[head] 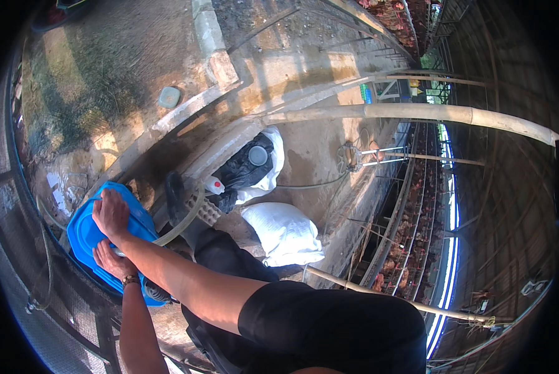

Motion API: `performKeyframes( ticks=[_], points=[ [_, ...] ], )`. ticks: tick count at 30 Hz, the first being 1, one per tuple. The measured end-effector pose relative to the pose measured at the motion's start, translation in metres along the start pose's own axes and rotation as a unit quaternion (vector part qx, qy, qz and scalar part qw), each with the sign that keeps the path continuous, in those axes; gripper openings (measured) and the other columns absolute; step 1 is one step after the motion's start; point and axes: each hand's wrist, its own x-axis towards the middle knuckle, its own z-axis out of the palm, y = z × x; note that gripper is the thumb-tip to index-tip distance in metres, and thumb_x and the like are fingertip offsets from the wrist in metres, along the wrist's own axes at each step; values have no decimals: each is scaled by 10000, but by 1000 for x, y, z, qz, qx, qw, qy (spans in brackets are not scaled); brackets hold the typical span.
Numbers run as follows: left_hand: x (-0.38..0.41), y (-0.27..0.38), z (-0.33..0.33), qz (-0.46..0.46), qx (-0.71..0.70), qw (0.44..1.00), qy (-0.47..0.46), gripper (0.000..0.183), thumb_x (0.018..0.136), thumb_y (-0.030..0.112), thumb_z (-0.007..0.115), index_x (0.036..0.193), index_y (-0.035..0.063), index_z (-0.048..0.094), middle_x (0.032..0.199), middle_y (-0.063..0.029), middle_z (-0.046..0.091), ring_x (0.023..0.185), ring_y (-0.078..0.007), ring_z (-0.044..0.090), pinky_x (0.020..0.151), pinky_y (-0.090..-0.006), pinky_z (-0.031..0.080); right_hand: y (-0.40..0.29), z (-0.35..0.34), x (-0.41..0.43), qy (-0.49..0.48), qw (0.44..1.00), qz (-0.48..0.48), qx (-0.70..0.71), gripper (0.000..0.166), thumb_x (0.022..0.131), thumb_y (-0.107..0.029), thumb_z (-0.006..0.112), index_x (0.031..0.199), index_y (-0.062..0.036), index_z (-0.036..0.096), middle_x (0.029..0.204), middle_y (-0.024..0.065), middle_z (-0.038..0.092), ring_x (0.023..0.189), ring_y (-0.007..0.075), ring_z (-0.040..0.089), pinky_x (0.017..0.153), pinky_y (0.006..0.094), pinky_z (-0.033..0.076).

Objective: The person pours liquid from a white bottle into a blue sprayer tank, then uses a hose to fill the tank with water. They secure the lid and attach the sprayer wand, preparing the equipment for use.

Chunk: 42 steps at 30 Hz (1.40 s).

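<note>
A blue plastic container (pixel 84 229) with an angular top stands at the lower left, close to my boot. On its top lies my right hand (pixel 112 215), with bent fingers near the far rim. My left hand (pixel 113 259), with a band at the wrist, touches the same top just below the right one. A small pale piece shows between the hands; the forearm hides most of it. A translucent ribbed hose (pixel 183 229) runs past my black boot (pixel 175 198) and passes behind my right forearm. Whether either hand grips the top or only presses on it is unclear.
By a low concrete ledge (pixel 214 156) are a black plastic-lined white sack with a grey round tub (pixel 258 155), a white jug (pixel 215 185) and an egg tray (pixel 207 210). A full white sack (pixel 284 233) lies nearby. Bamboo poles (pixel 415 112) cross near caged hens (pixel 401 252).
</note>
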Motion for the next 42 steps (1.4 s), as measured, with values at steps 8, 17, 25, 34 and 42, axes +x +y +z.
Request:
performKeyframes(
  ticks=[8, 17, 25, 34, 42],
  points=[
    [1, 2, 0, 8, -13, 1000, 5, 398, 766, 285, 706, 1055, 37, 590, 1023, -146, 647, 1098, -331, 591, 1141, -477, 331, 0, -5, 2, -8, 1000, 5, 0, 108, 851, -153, 609, 888, -58, 573, 883, 134, 612, 869, 340, 626, 718, 472, 515],
    [2, 6, -1, 0, -14, 1000, -2, 411, 764, 295, 713, 1066, 40, 598, 1039, -140, 659, 1139, -329, 585, 1144, -483, 325, 1, -6, 3, -4, 1000, -2, 5, 110, 850, -150, 609, 885, -52, 577, 888, 140, 615, 869, 343, 625, 728, 475, 514],
    [2, 8, -4, -13, -17, 999, -24, 447, 759, 299, 725, 1088, 30, 587, 1065, -146, 657, 1155, -340, 579, 1144, -494, 321, 2, -6, 3, -32, 999, 10, 0, 150, 859, -175, 629, 931, -51, 587, 917, 137, 616, 920, 333, 626, 749, 475, 516],
    [-2, 1, 1, -16, -17, 1000, -19, 458, 755, 300, 728, 1110, 44, 593, 1106, -153, 665, 1191, -350, 570, 1155, -497, 312, 2, -3, 2, -46, 999, 14, -10, 168, 866, -192, 630, 955, -54, 592, 938, 129, 616, 941, 322, 625, 762, 470, 512],
    [-2, 2, 0, -19, -11, 1000, -21, 463, 757, 311, 728, 1117, 47, 603, 1132, -155, 665, 1211, -354, 564, 1161, -494, 308, 3, -3, 2, -29, 1000, 3, -2, 156, 851, -174, 638, 928, -51, 581, 918, 130, 610, 916, 328, 624, 728, 474, 513]
  ],
)
